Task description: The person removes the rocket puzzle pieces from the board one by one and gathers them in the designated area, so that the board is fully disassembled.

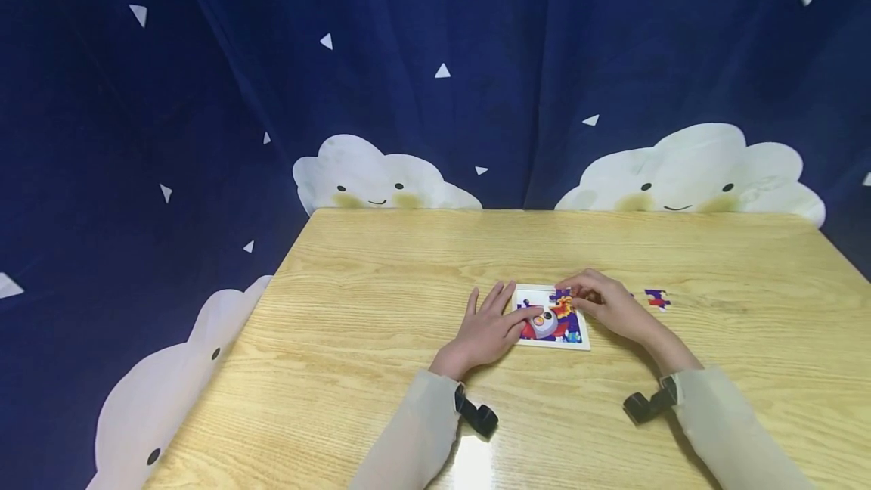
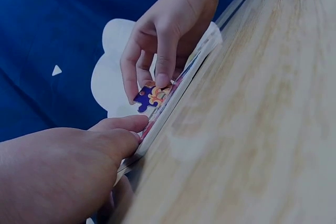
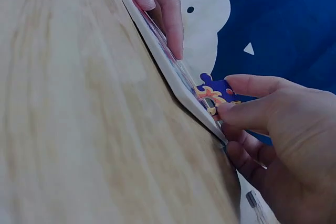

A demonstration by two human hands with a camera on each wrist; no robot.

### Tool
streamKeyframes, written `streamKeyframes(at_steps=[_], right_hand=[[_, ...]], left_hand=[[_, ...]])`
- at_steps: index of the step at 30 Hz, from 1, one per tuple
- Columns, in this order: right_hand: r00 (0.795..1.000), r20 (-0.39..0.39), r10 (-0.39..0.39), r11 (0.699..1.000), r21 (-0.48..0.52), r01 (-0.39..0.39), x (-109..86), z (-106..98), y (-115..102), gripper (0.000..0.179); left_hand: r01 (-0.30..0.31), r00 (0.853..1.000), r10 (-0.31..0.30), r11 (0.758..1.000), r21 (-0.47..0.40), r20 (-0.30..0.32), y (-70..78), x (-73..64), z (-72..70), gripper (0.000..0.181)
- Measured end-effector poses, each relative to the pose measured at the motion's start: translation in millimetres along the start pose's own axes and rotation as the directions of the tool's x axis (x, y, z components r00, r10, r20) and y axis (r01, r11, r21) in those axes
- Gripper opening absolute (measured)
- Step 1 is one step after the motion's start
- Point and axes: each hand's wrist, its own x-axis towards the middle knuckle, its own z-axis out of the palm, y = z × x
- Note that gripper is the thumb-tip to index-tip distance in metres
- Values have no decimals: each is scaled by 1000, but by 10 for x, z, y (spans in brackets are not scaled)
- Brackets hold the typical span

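Observation:
A white-framed jigsaw puzzle (image 1: 554, 345) lies on the table, its picture partly filled with a round white character on purple and red. My left hand (image 1: 485, 335) lies at its left side with fingers fairly straight; the thumb touches the picture. Over the upper right corner, my right hand (image 1: 612, 308) pinches a purple jigsaw piece (image 3: 214, 88) with yellow-orange swirls between thumb and forefinger. In the left wrist view, that piece (image 2: 148, 97) is tilted up from the board. Whether its lower edge touches the board is hard to tell.
Loose jigsaw pieces (image 1: 657, 298) lie on the wooden table (image 1: 381, 286) to the right of the right hand, one mostly hidden behind it. A dark blue curtain (image 1: 422, 6) with white clouds and triangles hangs behind and left of the table. Black straps circle both wrists.

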Motion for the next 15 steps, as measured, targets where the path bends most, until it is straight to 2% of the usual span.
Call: streamKeyframes(at_steps=[8, 15], right_hand=[[999, -21, 36, 999, 28, -35, -7, 7, 9, 29], [999, -39, 26, 999, 49, -24, -14, 11, 18, 28]], left_hand=[[2, 1000, -2, 1000, 6, 3, -6, 8, 3, 41], [9, 1000, -9, 1000, -3, 5, -4, 7, 11, 41]])
